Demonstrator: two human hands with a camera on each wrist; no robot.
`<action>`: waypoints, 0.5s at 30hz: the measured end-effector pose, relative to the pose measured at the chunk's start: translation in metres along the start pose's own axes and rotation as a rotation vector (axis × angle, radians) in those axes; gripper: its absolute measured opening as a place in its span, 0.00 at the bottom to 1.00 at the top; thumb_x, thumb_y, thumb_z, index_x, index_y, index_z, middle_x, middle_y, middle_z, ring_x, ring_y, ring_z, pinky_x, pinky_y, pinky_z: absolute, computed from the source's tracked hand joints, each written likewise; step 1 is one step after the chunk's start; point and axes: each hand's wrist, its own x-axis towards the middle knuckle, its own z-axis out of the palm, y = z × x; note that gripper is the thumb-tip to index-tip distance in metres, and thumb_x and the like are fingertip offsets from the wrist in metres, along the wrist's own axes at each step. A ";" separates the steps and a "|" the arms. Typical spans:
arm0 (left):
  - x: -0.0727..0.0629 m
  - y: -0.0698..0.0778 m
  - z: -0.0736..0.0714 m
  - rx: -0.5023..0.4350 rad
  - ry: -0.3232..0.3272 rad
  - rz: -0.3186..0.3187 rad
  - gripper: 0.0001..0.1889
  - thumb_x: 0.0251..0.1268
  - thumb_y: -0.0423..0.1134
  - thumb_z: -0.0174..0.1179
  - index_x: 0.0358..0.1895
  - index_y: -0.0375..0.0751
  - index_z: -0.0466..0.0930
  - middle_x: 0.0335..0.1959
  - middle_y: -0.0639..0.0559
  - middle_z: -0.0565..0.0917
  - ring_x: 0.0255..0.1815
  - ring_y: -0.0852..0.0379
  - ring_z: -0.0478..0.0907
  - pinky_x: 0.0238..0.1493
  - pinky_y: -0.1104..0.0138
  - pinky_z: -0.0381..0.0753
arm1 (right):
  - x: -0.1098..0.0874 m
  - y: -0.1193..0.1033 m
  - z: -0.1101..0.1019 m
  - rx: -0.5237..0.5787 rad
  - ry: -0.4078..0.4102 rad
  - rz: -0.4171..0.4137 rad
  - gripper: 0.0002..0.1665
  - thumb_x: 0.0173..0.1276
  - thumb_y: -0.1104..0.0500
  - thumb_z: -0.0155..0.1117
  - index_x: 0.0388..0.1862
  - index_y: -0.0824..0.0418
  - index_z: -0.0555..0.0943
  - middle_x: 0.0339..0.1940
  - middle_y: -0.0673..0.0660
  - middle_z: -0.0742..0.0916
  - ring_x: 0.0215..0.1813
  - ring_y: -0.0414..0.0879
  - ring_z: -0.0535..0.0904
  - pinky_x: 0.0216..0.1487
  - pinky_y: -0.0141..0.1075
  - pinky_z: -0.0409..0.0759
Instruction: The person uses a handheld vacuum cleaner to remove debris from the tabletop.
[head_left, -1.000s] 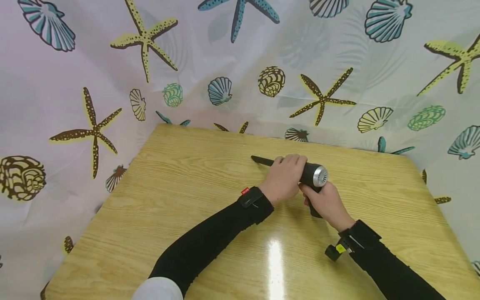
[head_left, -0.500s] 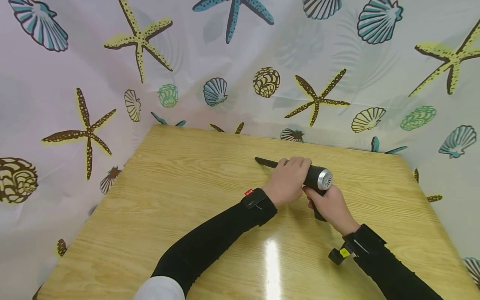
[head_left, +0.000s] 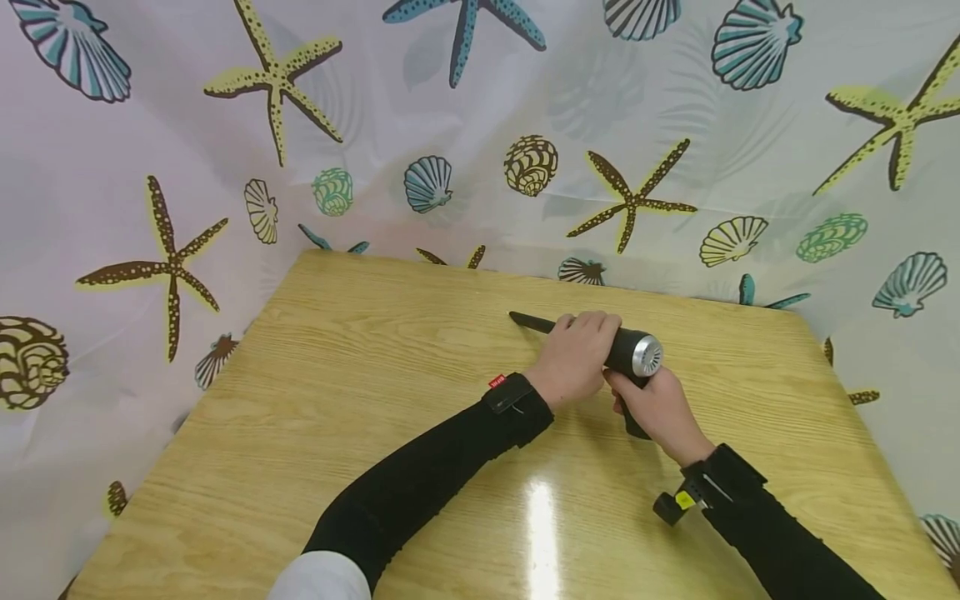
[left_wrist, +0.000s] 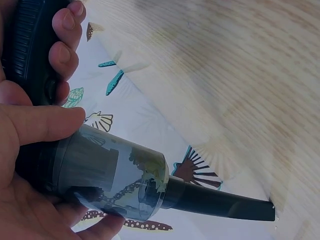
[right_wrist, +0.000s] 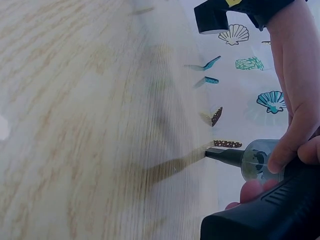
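Note:
A black handheld vacuum cleaner (head_left: pixel 628 350) with a silver vented end cap is held in both hands over the table. My left hand (head_left: pixel 576 354) grips its barrel from above, its thumb and fingers around the clear dust cup (left_wrist: pixel 110 170) in the left wrist view. My right hand (head_left: pixel 660 408) is wrapped around the handle (left_wrist: pixel 30 50), fingers curled round the ridged grip. The narrow black nozzle (left_wrist: pixel 225 201) points toward the far left, its tip right at the wood surface. In the right wrist view the handle's end covers part of the right hand's fingers.
The wooden table (head_left: pixel 360 350) reaches back to a white curtain (head_left: pixel 480 208) printed with shells and starfish, which also runs along both sides. A small pale speck lies beyond the nozzle tip. A black wrist camera (head_left: pixel 667 507) hangs below the right wrist.
The vacuum cleaner and both hands have shifted slightly right over the table since a second ago. The head view has turned a little to the right. Both grips are the same.

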 end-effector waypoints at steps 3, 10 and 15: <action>0.001 -0.002 0.001 0.006 0.003 0.001 0.31 0.63 0.43 0.65 0.68 0.46 0.66 0.63 0.52 0.76 0.66 0.56 0.73 0.68 0.56 0.72 | 0.001 -0.001 0.001 0.003 0.001 0.013 0.29 0.75 0.45 0.60 0.65 0.61 0.69 0.39 0.63 0.80 0.32 0.50 0.82 0.38 0.40 0.83; 0.002 -0.006 0.002 -0.011 0.018 -0.002 0.31 0.62 0.42 0.67 0.68 0.46 0.67 0.64 0.52 0.77 0.67 0.56 0.73 0.69 0.57 0.71 | 0.004 -0.005 0.003 0.010 0.002 0.033 0.30 0.74 0.44 0.60 0.64 0.61 0.69 0.39 0.64 0.80 0.32 0.51 0.82 0.38 0.40 0.83; 0.003 -0.011 0.002 -0.034 0.007 -0.006 0.31 0.63 0.42 0.67 0.68 0.46 0.66 0.65 0.52 0.76 0.69 0.56 0.72 0.70 0.57 0.70 | 0.008 -0.005 0.006 0.004 0.004 0.019 0.30 0.75 0.45 0.60 0.66 0.61 0.69 0.39 0.64 0.80 0.33 0.51 0.82 0.38 0.39 0.82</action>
